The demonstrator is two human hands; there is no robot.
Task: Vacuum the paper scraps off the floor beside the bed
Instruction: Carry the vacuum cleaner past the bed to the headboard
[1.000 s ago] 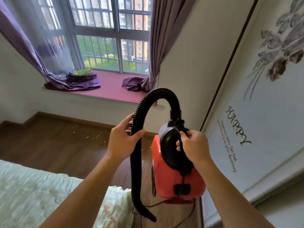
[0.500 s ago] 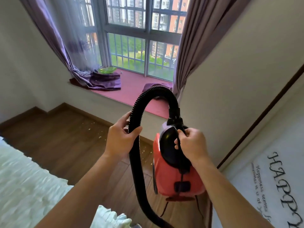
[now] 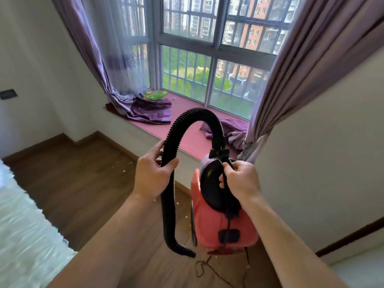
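One vacuum [image 3: 220, 221], red with a black top, hangs upright in front of the person, its long axis near vertical and its hose port pointing up toward the window. One black ribbed hose [image 3: 195, 112] rises from that port, arches over to the vacuum's left, and drops straight down beside it. The open end curls in under the vacuum's base and points down and to the right at the floor [image 3: 79, 183].

Two hands are in view. The left hand [image 3: 153, 175], left of the vacuum, has its fingers and thumb wrapped round the descending hose. The right hand [image 3: 242, 181], at the vacuum's top, has its fingers curled tight round a thin black strap [image 3: 228, 213] running down the body.

The paper scraps [image 3: 124, 169] are too small and many to count; one loose scatter lies on the floor well left of the vacuum, a few more just beside the hose. One thin cord [image 3: 204, 269] loops on the floor below the vacuum. One bed [image 3: 22, 235] lies far to its left. Two purple curtains [image 3: 301, 65] and one green bowl [image 3: 155, 94] are beyond it.
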